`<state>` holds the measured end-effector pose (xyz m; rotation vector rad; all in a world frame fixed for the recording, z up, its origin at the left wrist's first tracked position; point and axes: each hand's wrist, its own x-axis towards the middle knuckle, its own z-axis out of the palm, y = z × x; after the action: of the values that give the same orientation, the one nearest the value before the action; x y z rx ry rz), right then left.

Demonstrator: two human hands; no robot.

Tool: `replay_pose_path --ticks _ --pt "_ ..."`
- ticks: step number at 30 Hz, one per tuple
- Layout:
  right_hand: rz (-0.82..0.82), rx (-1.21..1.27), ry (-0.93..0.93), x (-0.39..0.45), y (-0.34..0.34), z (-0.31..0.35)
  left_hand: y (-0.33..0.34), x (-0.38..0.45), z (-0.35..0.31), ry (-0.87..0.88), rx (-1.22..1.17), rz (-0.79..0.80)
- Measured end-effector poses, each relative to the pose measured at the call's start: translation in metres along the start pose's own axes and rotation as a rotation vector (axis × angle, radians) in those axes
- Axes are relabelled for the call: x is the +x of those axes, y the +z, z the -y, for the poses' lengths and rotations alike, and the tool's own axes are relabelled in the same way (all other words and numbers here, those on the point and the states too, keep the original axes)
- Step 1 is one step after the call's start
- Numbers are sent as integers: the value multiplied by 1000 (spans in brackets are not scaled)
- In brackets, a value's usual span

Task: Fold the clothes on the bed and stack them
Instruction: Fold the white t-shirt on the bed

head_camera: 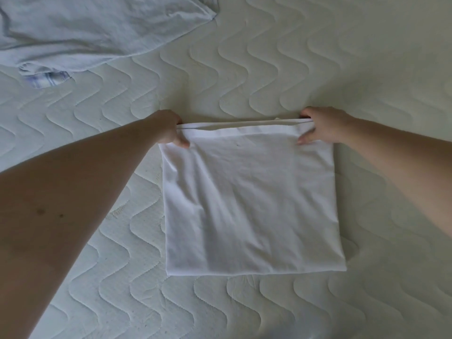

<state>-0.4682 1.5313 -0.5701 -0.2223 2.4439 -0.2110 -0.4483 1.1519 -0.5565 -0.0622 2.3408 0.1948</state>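
A white garment (249, 199) lies folded into a near-square on the quilted bed (269, 69), in the middle of the view. My left hand (168, 129) pinches its far left corner, thumb on top of the cloth. At the far right corner my right hand (322, 127) pinches the far edge the same way. The far edge is lifted slightly off the bed between both hands. A pale blue-white shirt (93, 30) lies unfolded and rumpled at the top left.
A bit of blue striped fabric (49, 78) pokes out from under the rumpled shirt at the left. The wavy-quilted mattress surface stretches out to the right and near side of the folded garment.
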Motion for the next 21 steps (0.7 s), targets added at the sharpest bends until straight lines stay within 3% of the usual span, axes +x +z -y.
replay_pose_path --ticks 3,13,21 --pt "34 -73 -37 -1 -6 0 -2 -4 0 17 -41 -3" --pt "-85 80 -172 -61 -57 -3 -54 -63 5 173 -68 -43" --pt "-389 115 -222 -132 -178 14 -177 -157 -23 240 -59 -323"
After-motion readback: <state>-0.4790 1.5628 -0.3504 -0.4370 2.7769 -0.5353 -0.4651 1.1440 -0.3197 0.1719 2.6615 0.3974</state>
